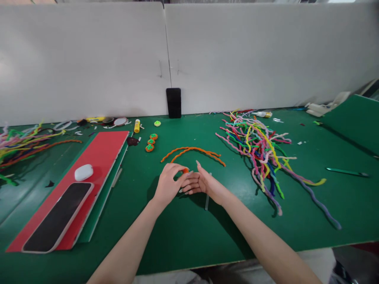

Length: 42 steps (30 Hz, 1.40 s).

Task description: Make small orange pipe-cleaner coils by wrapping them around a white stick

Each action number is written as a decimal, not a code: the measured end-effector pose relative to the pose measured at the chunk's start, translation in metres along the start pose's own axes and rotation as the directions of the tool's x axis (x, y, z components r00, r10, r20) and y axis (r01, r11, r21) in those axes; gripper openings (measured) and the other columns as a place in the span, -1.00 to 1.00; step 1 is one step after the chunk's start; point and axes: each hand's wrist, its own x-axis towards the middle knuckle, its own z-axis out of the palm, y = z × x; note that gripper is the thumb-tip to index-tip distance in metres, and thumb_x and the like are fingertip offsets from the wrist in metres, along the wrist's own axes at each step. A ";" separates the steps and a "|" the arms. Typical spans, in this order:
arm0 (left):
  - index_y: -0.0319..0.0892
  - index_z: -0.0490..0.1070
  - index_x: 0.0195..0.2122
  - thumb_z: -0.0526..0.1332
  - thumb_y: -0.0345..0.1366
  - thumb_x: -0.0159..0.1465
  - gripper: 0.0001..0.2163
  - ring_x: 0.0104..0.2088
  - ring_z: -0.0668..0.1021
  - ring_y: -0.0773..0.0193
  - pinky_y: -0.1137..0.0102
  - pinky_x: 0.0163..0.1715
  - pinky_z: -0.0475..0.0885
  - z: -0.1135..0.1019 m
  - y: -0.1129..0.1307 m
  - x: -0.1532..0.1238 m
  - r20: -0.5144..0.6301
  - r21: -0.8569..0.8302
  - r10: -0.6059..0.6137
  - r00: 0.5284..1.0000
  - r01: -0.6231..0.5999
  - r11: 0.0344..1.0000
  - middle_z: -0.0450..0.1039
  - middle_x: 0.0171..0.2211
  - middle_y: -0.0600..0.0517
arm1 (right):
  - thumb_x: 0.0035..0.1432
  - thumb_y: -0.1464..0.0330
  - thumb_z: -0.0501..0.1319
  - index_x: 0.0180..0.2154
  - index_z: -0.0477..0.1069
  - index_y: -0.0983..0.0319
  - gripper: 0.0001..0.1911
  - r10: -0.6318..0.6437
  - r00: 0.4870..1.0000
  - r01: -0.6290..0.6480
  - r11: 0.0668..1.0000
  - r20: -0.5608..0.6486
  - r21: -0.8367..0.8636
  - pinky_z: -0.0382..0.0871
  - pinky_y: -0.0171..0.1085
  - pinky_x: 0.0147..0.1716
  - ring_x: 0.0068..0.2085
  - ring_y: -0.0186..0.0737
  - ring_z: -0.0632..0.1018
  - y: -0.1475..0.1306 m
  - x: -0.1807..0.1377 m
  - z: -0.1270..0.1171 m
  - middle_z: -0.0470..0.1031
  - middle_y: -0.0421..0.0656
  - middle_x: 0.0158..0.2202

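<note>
Between the thumb and fingertips of my left hand point(171, 180) is a small orange fuzzy piece of pipe cleaner point(185, 170), mostly covered by the fingers. My right hand point(204, 182) meets it from the other side, its fingers stretched out together against the left fingertips and its thumb raised apart. Just beyond the hands, curved orange pipe cleaners point(194, 148) lie on the green table point(177, 244). A translucent stick point(207, 202) pokes out from under my right wrist. Three small orange pumpkin shapes with green tops point(151, 141) sit in a row farther left.
A tangled heap of coloured pipe cleaners point(260, 146) spreads on the right, another bundle point(20, 146) at far left. A phone point(59, 217) and white earbud case point(83, 172) rest on a red board point(106, 148). Another phone point(174, 103) leans on the white partition point(237, 55). A green pen point(346, 172) lies right.
</note>
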 end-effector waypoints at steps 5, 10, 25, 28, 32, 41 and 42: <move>-0.14 0.42 -0.43 0.19 -0.26 0.14 -0.91 -0.30 0.45 0.25 0.33 -0.29 0.38 0.000 0.002 0.000 -0.041 0.010 -0.022 0.999 0.023 1.000 0.44 -0.42 0.03 | 0.11 -0.10 -0.28 -0.33 0.43 0.33 -0.25 -0.008 1.000 0.008 1.000 0.003 0.010 0.34 -0.28 -0.34 -0.39 -0.27 0.53 -0.001 -0.001 0.001 0.52 -0.01 -0.36; -0.14 0.42 -0.38 0.21 -0.25 0.13 -0.90 -0.27 0.45 0.26 0.33 -0.24 0.37 0.001 0.002 0.000 -0.024 0.014 -0.008 1.000 0.009 1.000 0.45 -0.37 0.03 | 0.11 -0.10 -0.26 -0.34 0.43 0.31 -0.28 -0.007 1.000 0.007 1.000 -0.002 0.016 0.34 -0.26 -0.32 -0.39 -0.26 0.53 0.001 0.000 -0.001 0.51 -0.04 -0.40; -0.17 0.37 -0.45 0.18 -0.32 0.15 -0.93 -0.29 0.43 0.27 0.37 -0.29 0.35 0.001 -0.001 -0.001 0.019 0.008 0.007 1.000 -0.007 1.000 0.41 -0.45 0.05 | 0.10 -0.12 -0.27 -0.35 0.44 0.32 -0.24 0.000 1.000 0.000 1.000 -0.005 -0.014 0.35 -0.30 -0.35 -0.39 -0.28 0.52 -0.001 -0.001 0.000 0.51 -0.05 -0.40; -0.17 0.36 -0.45 0.18 -0.33 0.15 -0.93 -0.28 0.43 0.27 0.38 -0.28 0.35 0.000 -0.001 -0.002 0.023 0.009 0.014 1.000 -0.014 1.000 0.41 -0.45 0.05 | 0.10 -0.11 -0.25 -0.36 0.43 0.30 -0.27 0.007 1.000 -0.007 1.000 -0.016 -0.004 0.36 -0.29 -0.35 -0.39 -0.28 0.53 -0.001 -0.001 0.001 0.52 -0.06 -0.41; -0.16 0.38 -0.39 0.21 -0.31 0.12 -0.94 -0.28 0.43 0.27 0.36 -0.27 0.35 0.001 -0.001 -0.001 0.047 0.025 0.029 0.998 -0.031 0.999 0.42 -0.40 0.04 | 0.12 -0.09 -0.21 -0.39 0.42 0.30 -0.32 0.013 0.998 -0.012 1.000 -0.059 0.021 0.37 -0.26 -0.33 -0.39 -0.26 0.54 0.001 0.001 0.000 0.52 -0.06 -0.44; -0.14 0.37 -0.21 0.25 -0.25 0.09 -0.76 -0.19 0.39 0.22 0.29 -0.17 0.31 0.003 0.000 -0.002 0.145 0.019 0.084 0.986 -0.087 0.996 0.40 -0.26 0.01 | 0.09 0.03 0.06 -0.33 0.45 0.33 -0.52 -0.092 0.989 0.093 0.996 -0.118 0.005 0.41 -0.30 -0.32 -0.40 -0.30 0.53 0.002 -0.002 0.000 0.52 -0.06 -0.40; -0.14 0.37 -0.21 0.25 -0.25 0.09 -0.76 -0.19 0.39 0.21 0.29 -0.17 0.31 0.003 0.000 -0.002 0.146 0.020 0.084 0.986 -0.088 0.996 0.40 -0.26 0.00 | 0.07 0.05 0.11 -0.34 0.46 0.33 -0.55 -0.103 0.986 0.103 0.995 -0.133 -0.010 0.41 -0.30 -0.32 -0.42 -0.32 0.53 0.002 -0.002 0.000 0.52 -0.07 -0.42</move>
